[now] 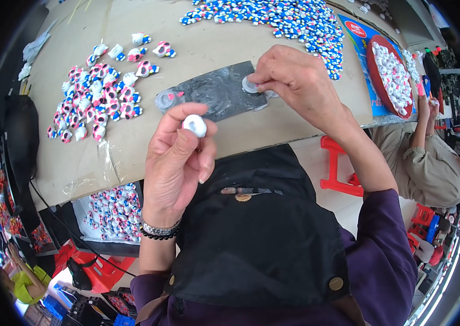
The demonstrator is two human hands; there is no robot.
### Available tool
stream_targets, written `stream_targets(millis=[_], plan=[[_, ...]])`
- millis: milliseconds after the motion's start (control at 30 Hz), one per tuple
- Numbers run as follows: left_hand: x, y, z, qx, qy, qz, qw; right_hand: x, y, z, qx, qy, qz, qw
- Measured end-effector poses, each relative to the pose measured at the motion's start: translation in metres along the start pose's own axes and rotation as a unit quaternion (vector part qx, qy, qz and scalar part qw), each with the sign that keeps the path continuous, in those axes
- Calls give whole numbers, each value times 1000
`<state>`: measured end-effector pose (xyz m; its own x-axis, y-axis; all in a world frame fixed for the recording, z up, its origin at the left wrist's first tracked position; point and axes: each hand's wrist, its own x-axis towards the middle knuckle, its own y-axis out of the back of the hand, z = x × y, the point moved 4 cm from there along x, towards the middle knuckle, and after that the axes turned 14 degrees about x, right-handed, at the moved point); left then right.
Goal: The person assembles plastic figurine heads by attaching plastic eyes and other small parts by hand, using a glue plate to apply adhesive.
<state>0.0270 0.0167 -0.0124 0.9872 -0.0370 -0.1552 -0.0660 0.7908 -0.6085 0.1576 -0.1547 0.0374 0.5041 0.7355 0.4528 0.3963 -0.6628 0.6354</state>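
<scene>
My left hand [173,163] is closed, with a small white rounded figurine head [194,125] pinched between thumb and fingers; a grey patch shows on it. My right hand [303,81] is over the right end of a dark, smeared board [208,89]. Its thumb and forefinger are pressed together at a small round whitish dish [249,86]; whatever lies between the fingertips is too small to name. At the board's left end is another small round clear dish [163,101], with tiny pink pieces [176,95] beside it.
Pink, white and blue figurines [97,98] are heaped at the left. Many blue-and-white pieces [300,30] spread along the far side. A red bowl [372,65] of white heads stands right, near a seated person [431,163]. Below the table are a filled tray [91,231] and a red stool [330,179].
</scene>
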Motion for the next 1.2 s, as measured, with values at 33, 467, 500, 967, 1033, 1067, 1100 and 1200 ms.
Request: stream_targets(millis=[33, 467, 500, 967, 1033, 1067, 1100, 1200], plan=[[-1, 0, -2, 3, 5, -2, 1000, 1, -2, 0, -1, 5, -9, 1000], [-3, -14, -13, -26, 51, 27, 998, -6, -9, 10, 28, -17, 7, 999], [-3, -16, -13, -26, 50, 28, 998, -6, -9, 10, 29, -17, 7, 999], [10, -23, -20, -54, 64, 24, 996, -11, -1, 16, 190, -132, 128, 964], [15, -27, -19, -42, 64, 23, 997, -13, 1, 17, 288, -186, 164, 925], [17, -29, -20, -31, 64, 24, 997, -16, 0, 18, 383, -239, 195, 871], [20, -32, -20, -29, 64, 24, 997, -16, -1, 13, 384, -237, 195, 871], [26, -37, -21, -24, 50, 35, 998, -19, -8, 1, 459, -260, 224, 819]])
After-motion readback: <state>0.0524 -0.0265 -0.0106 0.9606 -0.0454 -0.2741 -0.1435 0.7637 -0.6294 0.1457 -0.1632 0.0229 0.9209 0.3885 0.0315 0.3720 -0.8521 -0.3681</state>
